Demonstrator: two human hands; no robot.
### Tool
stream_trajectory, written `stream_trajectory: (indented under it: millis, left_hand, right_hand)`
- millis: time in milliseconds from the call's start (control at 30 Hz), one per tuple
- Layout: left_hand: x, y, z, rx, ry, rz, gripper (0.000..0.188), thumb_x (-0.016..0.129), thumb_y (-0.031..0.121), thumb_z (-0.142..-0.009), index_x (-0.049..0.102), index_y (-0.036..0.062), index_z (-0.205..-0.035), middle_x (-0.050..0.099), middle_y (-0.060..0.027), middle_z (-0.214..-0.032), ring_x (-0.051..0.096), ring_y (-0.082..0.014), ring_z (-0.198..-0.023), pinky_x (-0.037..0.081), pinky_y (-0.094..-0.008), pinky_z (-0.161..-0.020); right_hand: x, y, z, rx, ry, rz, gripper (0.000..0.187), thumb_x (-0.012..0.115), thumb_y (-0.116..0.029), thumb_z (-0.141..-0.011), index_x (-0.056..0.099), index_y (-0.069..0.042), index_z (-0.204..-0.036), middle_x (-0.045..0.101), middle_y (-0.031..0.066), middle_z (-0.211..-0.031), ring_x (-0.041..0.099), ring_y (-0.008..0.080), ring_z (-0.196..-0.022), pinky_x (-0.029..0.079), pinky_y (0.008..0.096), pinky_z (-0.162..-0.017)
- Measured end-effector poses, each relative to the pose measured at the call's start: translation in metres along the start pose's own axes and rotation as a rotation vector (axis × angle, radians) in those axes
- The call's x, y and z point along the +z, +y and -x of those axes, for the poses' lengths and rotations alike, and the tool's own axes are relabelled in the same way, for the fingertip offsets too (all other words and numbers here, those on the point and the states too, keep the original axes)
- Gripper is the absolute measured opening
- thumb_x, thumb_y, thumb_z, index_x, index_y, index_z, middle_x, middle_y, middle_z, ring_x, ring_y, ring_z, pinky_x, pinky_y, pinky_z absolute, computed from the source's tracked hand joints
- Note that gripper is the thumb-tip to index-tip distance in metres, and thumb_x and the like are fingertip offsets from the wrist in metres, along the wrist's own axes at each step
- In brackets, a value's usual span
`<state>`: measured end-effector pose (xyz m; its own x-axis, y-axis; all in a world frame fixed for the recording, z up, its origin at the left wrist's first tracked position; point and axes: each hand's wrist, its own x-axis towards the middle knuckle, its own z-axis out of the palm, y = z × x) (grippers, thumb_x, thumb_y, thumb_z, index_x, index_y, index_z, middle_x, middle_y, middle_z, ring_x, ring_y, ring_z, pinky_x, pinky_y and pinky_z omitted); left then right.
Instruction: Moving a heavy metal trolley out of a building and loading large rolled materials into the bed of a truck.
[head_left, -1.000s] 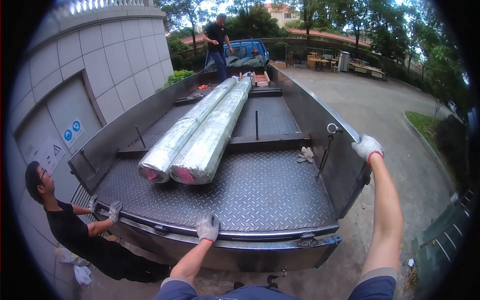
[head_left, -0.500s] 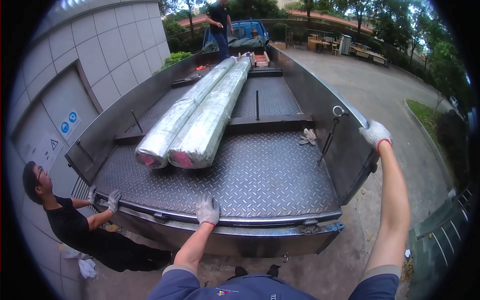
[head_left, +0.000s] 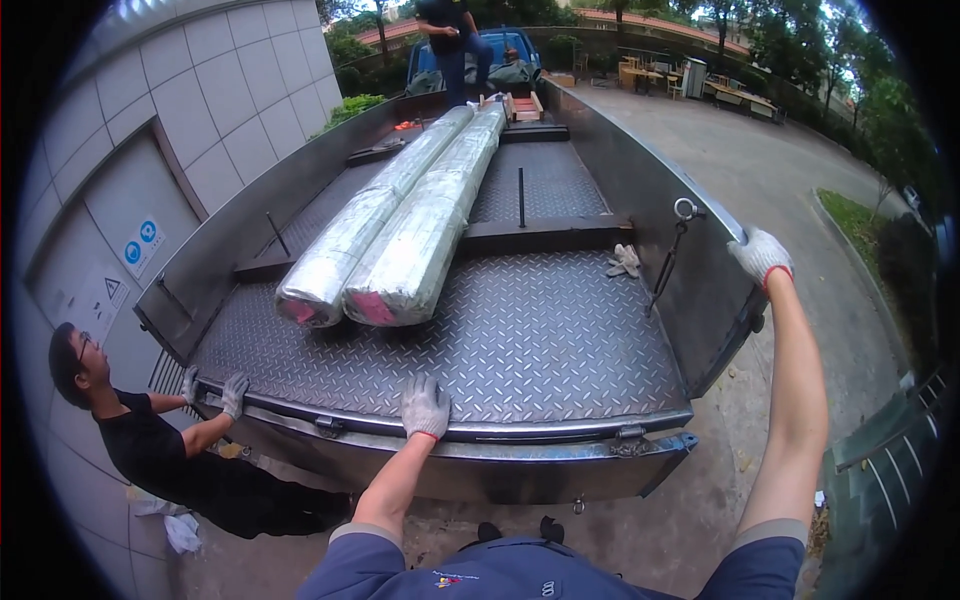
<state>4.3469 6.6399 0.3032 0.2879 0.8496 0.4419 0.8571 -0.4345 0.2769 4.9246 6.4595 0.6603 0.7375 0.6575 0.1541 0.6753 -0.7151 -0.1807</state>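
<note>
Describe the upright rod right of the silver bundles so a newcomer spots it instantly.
Find the open truck bed with its patterned metal floor, then the dark crossbar nearest the rear edge. The thin dark rod rises at that crossbar, right of both silver bundles; the similar other one is left of them.

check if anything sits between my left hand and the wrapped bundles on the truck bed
Nothing visible does: only the patterned metal floor lies between your left hand and the near ends of the wrapped bundles. Black posts stand on either side of them, farther back.
</note>
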Motion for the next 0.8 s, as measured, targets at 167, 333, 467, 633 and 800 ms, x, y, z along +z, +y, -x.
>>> stream_trajectory:
  millis: [167, 333, 467, 633, 800]
  left_hand:
    - [0.0008, 0.0012, 0.0004, 0.019, 0.019, 0.013, 0.035, 0.069, 0.028, -0.087, 0.066, 0.0039, -0.113, 0.062, -0.0191, -0.129, 0.053, -0.0390, -0.127, 0.042, -0.0510, -0.110]
    - [-0.0044, 0.0005, 0.0001, 0.013, 0.003, 0.031, 0.033, 0.068, 0.026, -0.087, 0.067, 0.0035, -0.111, 0.063, -0.0192, -0.127, 0.054, -0.0388, -0.126, 0.043, -0.0508, -0.109]
    - [-0.0024, -0.0002, 0.0008, 0.008, 0.020, 0.035, 0.033, 0.069, 0.026, -0.087, 0.067, 0.0036, -0.111, 0.063, -0.0188, -0.127, 0.055, -0.0387, -0.126, 0.043, -0.0502, -0.110]
    - [-0.0011, -0.0024, 0.0021, -0.014, -0.016, 0.029, 0.035, 0.069, 0.026, -0.086, 0.068, 0.0042, -0.113, 0.063, -0.0186, -0.130, 0.054, -0.0385, -0.129, 0.043, -0.0499, -0.111]
    - [0.0006, -0.0024, 0.0002, -0.007, 0.007, 0.028, 0.035, 0.070, 0.027, -0.087, 0.068, 0.0041, -0.112, 0.063, -0.0182, -0.129, 0.054, -0.0383, -0.128, 0.042, -0.0497, -0.112]
  right_hand:
    - [-0.0032, 0.0006, 0.0029, 0.005, 0.016, -0.013, 0.058, 0.064, -0.043, -0.087, 0.069, -0.006, -0.131, 0.070, 0.0223, -0.128, 0.066, 0.0369, -0.120, 0.051, 0.0456, -0.103]
    - [-0.0045, 0.0005, 0.0038, 0.029, -0.006, -0.012, 0.058, 0.064, -0.043, -0.086, 0.069, -0.006, -0.130, 0.070, 0.0220, -0.127, 0.067, 0.0372, -0.119, 0.051, 0.0453, -0.103]
    - [-0.0029, 0.0004, 0.0011, 0.024, 0.003, -0.009, 0.057, 0.063, -0.043, -0.087, 0.069, -0.005, -0.129, 0.070, 0.0219, -0.127, 0.067, 0.0371, -0.119, 0.051, 0.0450, -0.103]
    - [-0.0013, 0.0000, -0.0017, 0.031, -0.014, 0.001, 0.057, 0.063, -0.044, -0.087, 0.069, -0.005, -0.129, 0.070, 0.0221, -0.127, 0.067, 0.0372, -0.119, 0.051, 0.0451, -0.104]
    - [0.0021, 0.0026, -0.0052, 0.003, 0.013, -0.007, 0.058, 0.064, -0.045, -0.087, 0.069, -0.006, -0.130, 0.070, 0.0223, -0.127, 0.067, 0.0373, -0.119, 0.051, 0.0456, -0.103]
